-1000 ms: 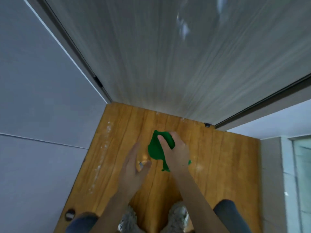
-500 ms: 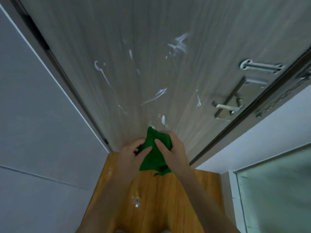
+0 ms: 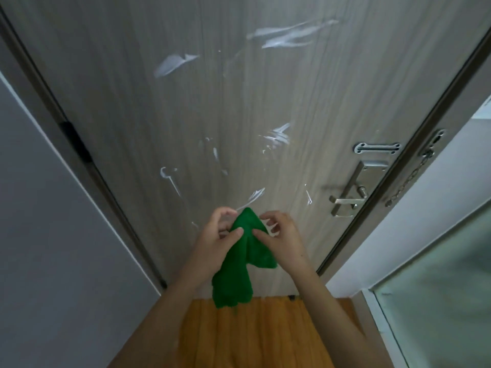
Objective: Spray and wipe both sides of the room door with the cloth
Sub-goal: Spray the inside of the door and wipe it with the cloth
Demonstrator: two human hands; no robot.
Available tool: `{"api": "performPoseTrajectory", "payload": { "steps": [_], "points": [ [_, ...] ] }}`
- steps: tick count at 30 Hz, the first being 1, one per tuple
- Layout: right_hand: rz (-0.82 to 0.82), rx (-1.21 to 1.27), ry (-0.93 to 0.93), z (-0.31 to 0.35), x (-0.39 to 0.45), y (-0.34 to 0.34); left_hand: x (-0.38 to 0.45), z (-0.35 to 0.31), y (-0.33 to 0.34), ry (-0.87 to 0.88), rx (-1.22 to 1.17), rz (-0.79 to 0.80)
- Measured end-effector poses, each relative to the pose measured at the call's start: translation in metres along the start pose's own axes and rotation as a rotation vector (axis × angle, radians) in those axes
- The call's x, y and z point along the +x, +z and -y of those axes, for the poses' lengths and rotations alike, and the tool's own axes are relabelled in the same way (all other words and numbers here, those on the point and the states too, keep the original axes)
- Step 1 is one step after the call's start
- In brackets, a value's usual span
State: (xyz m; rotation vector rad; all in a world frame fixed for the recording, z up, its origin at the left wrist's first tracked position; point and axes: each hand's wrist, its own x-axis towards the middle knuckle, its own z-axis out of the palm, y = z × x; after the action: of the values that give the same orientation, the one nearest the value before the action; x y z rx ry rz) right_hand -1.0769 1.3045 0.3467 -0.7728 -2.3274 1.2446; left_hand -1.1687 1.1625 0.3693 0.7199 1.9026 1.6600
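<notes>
A grey wood-grain room door [image 3: 239, 102] fills the view ahead, closed in its frame, with several white foam streaks [image 3: 174, 64] smeared across it. In front of its lower part I hold a green cloth [image 3: 244, 258] with both hands. My left hand [image 3: 215, 243] pinches the cloth's left edge between thumb and fingers. On the right edge near the top corner, my right hand [image 3: 281, 235] has the same kind of pinch. The cloth hangs down loosely between my hands. No spray bottle is in view.
A metal lever handle [image 3: 348, 195] and a latch plate [image 3: 377, 148] sit on the door's right side, with a security chain [image 3: 409, 179] on the frame. A grey wall [image 3: 39, 235] stands left, a frosted glass panel [image 3: 438, 301] right, an orange wooden floor [image 3: 252, 335] below.
My view has tilted up from the floor to the door. Both hands rose with the cloth, my left hand took hold of it, and the cloth now hangs spread open.
</notes>
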Motion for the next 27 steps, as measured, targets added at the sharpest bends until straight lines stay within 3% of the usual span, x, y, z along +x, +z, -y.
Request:
{"api": "performPoseTrajectory", "payload": {
  "steps": [3,6,9,12,15,22,27],
  "points": [
    [-0.176,0.084,0.032,0.01,-0.012,0.029,0.009,-0.001,-0.018,-0.029,0.009,-0.028],
    [-0.102,0.067,-0.088,0.018,-0.029,0.044,0.019,-0.004,-0.033,-0.065,-0.002,-0.005],
    [-0.065,-0.187,-0.144,0.027,-0.027,0.052,0.026,-0.011,-0.04,-0.067,0.045,0.047],
    [-0.171,-0.346,-0.228,0.032,-0.007,0.056,0.032,-0.02,-0.04,0.05,0.241,0.064],
    [-0.296,-0.363,-0.329,0.034,0.013,0.057,0.041,-0.029,-0.039,0.167,0.388,-0.017],
    [-0.312,-0.357,-0.398,0.048,0.047,0.044,0.059,-0.066,-0.035,0.398,0.857,-0.05],
    [-0.381,-0.43,-0.416,0.056,0.069,0.012,0.074,-0.088,-0.042,0.581,1.089,-0.179]
  ]
}}
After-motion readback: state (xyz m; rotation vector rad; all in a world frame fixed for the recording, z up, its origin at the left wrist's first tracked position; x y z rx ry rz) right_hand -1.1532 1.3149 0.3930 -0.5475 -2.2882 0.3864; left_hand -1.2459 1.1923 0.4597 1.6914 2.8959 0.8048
